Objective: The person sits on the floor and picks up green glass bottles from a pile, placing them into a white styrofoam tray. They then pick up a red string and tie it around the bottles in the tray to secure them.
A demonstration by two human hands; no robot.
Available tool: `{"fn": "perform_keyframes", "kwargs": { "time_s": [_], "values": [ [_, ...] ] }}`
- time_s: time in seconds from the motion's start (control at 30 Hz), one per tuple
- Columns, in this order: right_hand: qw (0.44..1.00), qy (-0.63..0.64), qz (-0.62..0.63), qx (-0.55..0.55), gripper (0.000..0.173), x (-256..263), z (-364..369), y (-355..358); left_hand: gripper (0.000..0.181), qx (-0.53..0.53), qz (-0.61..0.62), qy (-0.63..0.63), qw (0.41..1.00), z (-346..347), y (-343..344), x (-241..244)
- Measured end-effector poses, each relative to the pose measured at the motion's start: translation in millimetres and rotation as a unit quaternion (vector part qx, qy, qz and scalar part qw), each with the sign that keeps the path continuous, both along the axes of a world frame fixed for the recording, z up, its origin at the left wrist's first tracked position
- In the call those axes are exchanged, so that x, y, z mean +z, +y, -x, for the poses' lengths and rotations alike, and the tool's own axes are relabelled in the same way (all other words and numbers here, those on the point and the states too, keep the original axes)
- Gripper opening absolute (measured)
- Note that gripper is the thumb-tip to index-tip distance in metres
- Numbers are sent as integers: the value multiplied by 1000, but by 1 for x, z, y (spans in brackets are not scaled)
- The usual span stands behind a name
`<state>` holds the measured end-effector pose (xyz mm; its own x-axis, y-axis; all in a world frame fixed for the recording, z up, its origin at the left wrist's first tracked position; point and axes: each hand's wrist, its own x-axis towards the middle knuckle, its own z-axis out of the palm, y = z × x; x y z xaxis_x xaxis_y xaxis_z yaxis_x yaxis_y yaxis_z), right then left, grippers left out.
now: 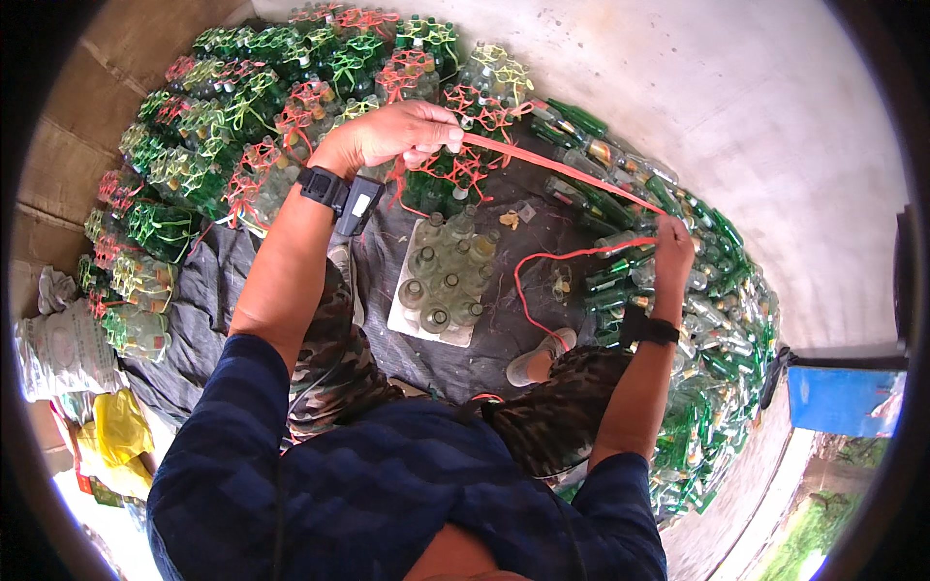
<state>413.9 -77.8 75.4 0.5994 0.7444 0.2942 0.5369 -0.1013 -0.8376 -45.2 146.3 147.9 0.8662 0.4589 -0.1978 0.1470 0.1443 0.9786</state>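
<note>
A red plastic strap (559, 171) is stretched between my two hands above the floor. My left hand (407, 134) pinches one end between thumb and fingers, in front of the bundled bottles. On the right, my right hand (672, 240) is closed around the strap, and a loose tail of it curls down towards my shoe. Between my feet a group of clear glass bottles (450, 282) stands upright, close together, on a pale square board (403, 319). Those bottles have no strap around them.
Green and clear bottles (254, 102) netted with red and yellow strap stand at the upper left. Loose bottles (697, 319) lie piled along the right wall. A dark sheet (378, 247) covers the floor; a blue container (835, 399) is at the far right, and yellow bags (120, 436) are at left.
</note>
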Motion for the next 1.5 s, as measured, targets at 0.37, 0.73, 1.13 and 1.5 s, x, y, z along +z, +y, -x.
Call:
{"fn": "perform_keyframes", "kwargs": {
  "time_s": [0.37, 0.73, 1.13, 1.5],
  "values": [
    [997, 12, 47, -52, 25, -17, -32, -6, 28, 52, 25, 3, 998, 25, 5, -5],
    [970, 240, 24, 15, 26, -10, -35, -22, 30, 90, -120, 62, 987, 77, -5, -14],
    [960, 222, 147, 83, 28, -6, -24, -22, 23, 200, 140, -94, 965, 139, 18, -15],
    [938, 147, 151, 276, 20, 15, 97, 30, 21, 204, 46, -100, 973, 23, -2, -17]
  ]
}}
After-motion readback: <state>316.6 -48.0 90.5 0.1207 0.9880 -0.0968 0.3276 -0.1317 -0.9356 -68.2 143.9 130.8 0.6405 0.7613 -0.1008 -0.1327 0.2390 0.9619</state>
